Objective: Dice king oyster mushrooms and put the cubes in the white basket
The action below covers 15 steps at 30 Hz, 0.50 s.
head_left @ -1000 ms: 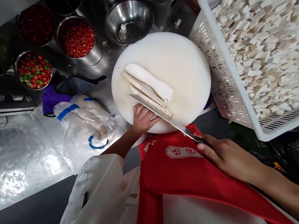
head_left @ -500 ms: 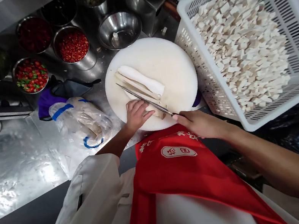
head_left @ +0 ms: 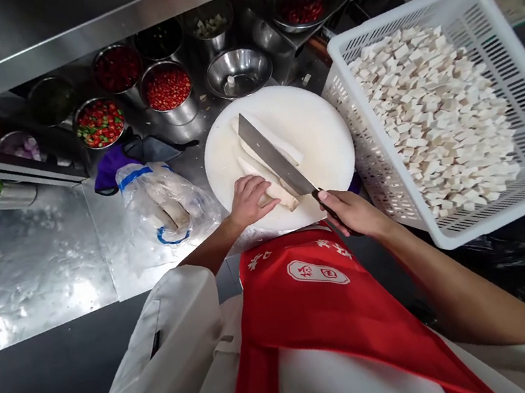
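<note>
Knife (head_left: 276, 159) has tilted flatter, right hand (head_left: 350, 210) gripping it, left hand (head_left: 250, 201) clasping pale piece (head_left: 283, 195).

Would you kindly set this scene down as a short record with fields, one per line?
Left hand: on a pale piece
Right hand: gripping the knife
Knife: blade slanting across another piece; whether they touch is unclear
Board: round, white, under both pieces
Basket: right of the board, holding pale cubes
Bag: see-through, left of the board
Bowl: metal, beyond the board, a small white bit inside
</note>
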Available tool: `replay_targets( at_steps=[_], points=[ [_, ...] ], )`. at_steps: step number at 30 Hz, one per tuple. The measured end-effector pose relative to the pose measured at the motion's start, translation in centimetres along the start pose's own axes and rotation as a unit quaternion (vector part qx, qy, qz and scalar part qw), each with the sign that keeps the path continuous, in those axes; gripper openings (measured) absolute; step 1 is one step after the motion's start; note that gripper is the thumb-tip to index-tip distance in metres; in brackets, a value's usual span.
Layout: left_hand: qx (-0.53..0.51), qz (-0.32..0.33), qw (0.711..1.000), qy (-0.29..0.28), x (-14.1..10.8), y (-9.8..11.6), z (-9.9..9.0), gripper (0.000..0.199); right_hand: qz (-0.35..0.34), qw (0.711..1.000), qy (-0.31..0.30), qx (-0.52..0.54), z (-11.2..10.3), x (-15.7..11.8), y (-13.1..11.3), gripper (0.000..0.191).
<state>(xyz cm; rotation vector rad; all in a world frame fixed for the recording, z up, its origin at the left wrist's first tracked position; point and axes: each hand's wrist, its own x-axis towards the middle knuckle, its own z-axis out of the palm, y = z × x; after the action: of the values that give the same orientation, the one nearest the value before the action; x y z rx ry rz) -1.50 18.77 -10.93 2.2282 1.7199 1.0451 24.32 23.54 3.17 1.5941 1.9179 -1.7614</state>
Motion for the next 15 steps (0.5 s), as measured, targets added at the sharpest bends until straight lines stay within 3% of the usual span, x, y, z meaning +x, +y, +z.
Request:
replay_targets(
  at_steps=[4, 7, 15],
  points=[
    [-0.002, 0.015, 1.0, -0.003, -0.2, -0.1, 0.1, 0.038, -0.021, 0.992, 0.022, -0.121, -0.4, -4.6, -1.6, 0.051],
    [-0.008, 0.041, 0.999, 0.006, -0.3, -0.4, 0.3, 0.032, -0.01, 0.988, 0.011, -0.153, -0.4, -7.0, -2.3, 0.048],
    [-0.027, 0.058, 0.998, 0.008, -0.1, -0.5, 0.3, 0.03, 0.035, 0.99, -0.026, -0.131, -0.9, -7.3, -2.0, 0.045]
  ],
)
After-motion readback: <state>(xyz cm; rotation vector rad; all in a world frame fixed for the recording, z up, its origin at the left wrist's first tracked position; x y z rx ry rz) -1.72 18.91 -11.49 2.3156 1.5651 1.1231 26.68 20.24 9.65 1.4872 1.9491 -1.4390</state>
